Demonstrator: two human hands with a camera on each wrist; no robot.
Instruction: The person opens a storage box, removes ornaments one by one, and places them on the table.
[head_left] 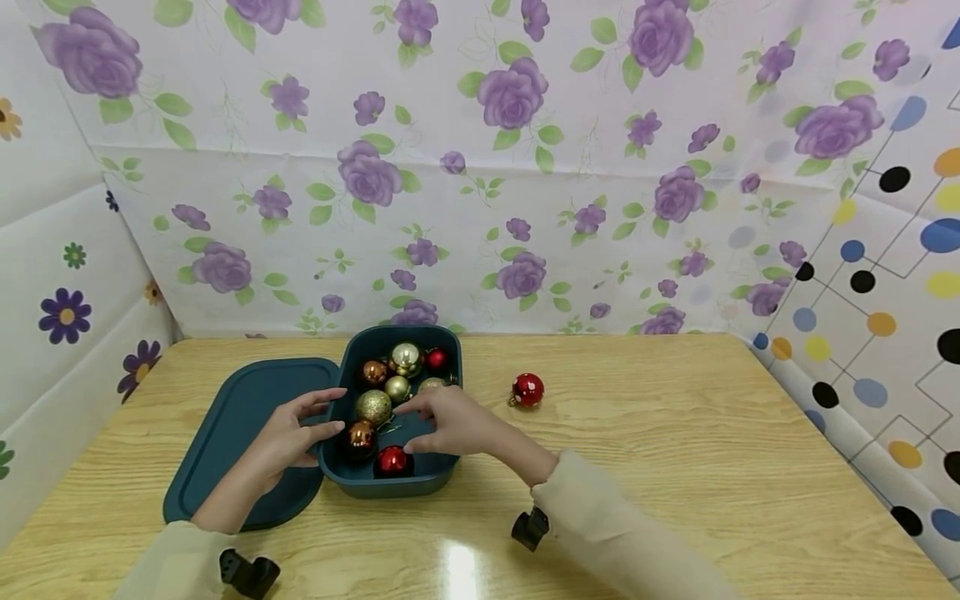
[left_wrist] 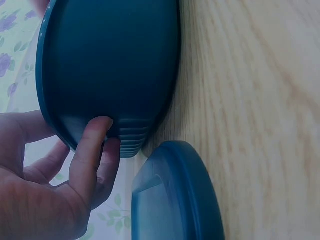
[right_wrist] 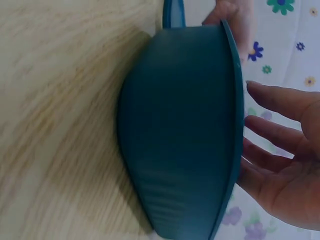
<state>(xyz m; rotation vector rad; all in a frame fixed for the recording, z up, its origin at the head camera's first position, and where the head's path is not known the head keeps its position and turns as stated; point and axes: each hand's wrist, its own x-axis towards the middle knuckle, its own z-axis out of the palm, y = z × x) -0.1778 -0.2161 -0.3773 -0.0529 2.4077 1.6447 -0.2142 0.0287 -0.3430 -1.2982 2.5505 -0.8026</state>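
Note:
A dark teal plastic box (head_left: 442, 485) stands on the table with several Christmas baubles in it. Among them are a glittery gold bauble (head_left: 373, 407), copper ones, a pale gold one (head_left: 406, 358) and a red bauble (head_left: 392, 460) near the front. My left hand (head_left: 288, 433) holds the box's left rim, upper fingertips over the edge and other fingertips against the outer wall (left_wrist: 110, 65). Over the box, my right hand (head_left: 453, 421) has thumb and forefinger apart, between the glittery gold and red baubles. Nothing visible lies between these fingers; their tips pass behind the rim in the right wrist view.
The teal lid (head_left: 255, 417) lies flat left of the box, close against it. A red bauble with white dots (head_left: 528, 390) sits on the wooden table (head_left: 637, 450) right of the box. Flowered cloth (head_left: 465, 225) rises behind the table, with patterned cloth at both sides.

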